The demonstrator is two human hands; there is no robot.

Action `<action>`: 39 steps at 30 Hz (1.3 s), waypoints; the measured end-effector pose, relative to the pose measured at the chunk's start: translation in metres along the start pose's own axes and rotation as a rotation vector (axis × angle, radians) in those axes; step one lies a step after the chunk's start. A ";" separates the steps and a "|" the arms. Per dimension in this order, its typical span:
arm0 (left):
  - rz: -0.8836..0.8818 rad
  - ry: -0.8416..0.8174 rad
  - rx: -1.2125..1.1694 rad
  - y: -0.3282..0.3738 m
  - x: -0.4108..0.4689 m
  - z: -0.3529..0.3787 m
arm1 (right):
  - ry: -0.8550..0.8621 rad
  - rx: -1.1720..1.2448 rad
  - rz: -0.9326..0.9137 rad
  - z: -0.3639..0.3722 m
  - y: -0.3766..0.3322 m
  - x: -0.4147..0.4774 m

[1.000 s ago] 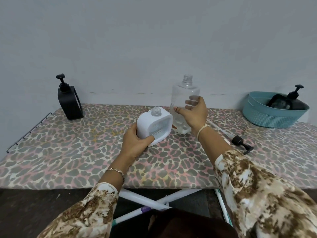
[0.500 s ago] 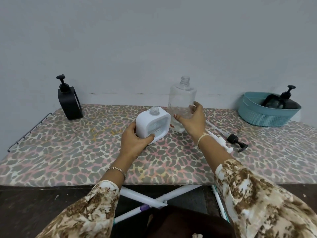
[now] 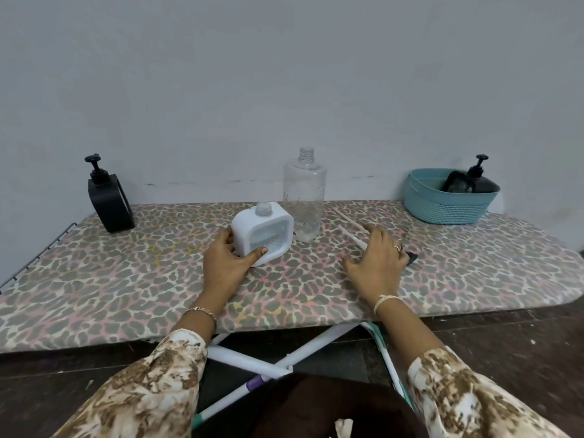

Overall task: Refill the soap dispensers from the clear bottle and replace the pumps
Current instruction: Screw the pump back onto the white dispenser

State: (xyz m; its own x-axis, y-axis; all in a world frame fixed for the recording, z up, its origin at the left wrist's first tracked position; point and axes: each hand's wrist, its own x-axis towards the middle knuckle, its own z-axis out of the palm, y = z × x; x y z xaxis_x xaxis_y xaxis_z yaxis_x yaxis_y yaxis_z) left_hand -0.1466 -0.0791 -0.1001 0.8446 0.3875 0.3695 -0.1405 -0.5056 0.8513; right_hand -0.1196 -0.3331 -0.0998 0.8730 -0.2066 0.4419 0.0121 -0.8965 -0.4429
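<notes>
**Left hand** (image 3: 226, 263): grasping the white dispenser (image 3: 262, 237), with the thumb across its lower front edge and the fingers behind its left side. The dispenser stands on the ironing board (image 3: 126, 279) with its neck open and no pump fitted.

**Right hand** (image 3: 377, 257): palm down, released, fingers spread over the loose pump (image 3: 352, 237) and thumb splayed clear of it. The pump's white tube runs out beyond the fingertips, and a corner of its black head shows past the little-finger side.

**Clear bottle** (image 3: 304, 197): upright and uncapped, beyond and between the hands, just beside the white dispenser. It appears to hold only a little liquid at the bottom.

**Handling, as judged:**
- The pump is light and rigid at the head, but its tube is thin, springy and probably slick with soap. Take it by the black collar, not the tube.
- The white dispenser is smooth plastic and likely to skid while the pump is threaded on, so keep the left hand's hold low on the body.
- The clear bottle is thin-walled and would dent if squeezed.

**Black dispenser** (image 3: 109, 202): well left of the left hand, pump on.

**Teal basket** (image 3: 442, 203): well right of the right hand. It holds a second dark dispenser (image 3: 477, 181) with its pump on.
</notes>
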 end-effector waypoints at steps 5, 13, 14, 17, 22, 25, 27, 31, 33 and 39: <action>-0.049 -0.107 -0.103 0.005 -0.002 0.010 | -0.016 -0.179 0.003 -0.002 0.018 -0.007; -0.063 -0.227 -0.204 0.015 -0.004 0.035 | -0.016 -0.162 0.095 0.003 0.022 -0.008; -0.070 -0.234 -0.214 0.015 -0.003 0.038 | -0.014 -0.136 0.107 0.002 0.022 -0.008; -0.085 -0.254 -0.239 0.016 -0.001 0.043 | -0.011 -0.078 0.136 0.001 0.025 -0.008; -0.105 -0.265 -0.277 0.012 -0.003 0.045 | 0.123 0.236 0.214 -0.002 0.027 -0.006; -0.108 -0.270 -0.283 0.010 -0.004 0.045 | 0.168 0.571 0.260 -0.006 0.028 -0.003; -0.105 -0.272 -0.288 0.009 -0.004 0.045 | 0.215 0.835 0.304 -0.016 0.020 0.000; -0.107 -0.276 -0.298 0.009 -0.004 0.046 | 0.320 1.112 0.259 -0.043 -0.008 0.015; -0.106 -0.277 -0.306 0.010 -0.004 0.046 | 0.319 1.267 0.204 -0.057 -0.025 0.025; -0.096 -0.276 -0.294 0.008 -0.004 0.046 | 0.185 1.224 0.009 -0.068 -0.069 0.042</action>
State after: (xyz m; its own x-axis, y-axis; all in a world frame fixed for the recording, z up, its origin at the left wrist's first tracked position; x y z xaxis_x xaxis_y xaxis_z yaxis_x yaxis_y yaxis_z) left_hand -0.1275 -0.1206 -0.1117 0.9622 0.1807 0.2039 -0.1624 -0.2205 0.9618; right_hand -0.1170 -0.3069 0.0026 0.7943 -0.3523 0.4950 0.5414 0.0407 -0.8398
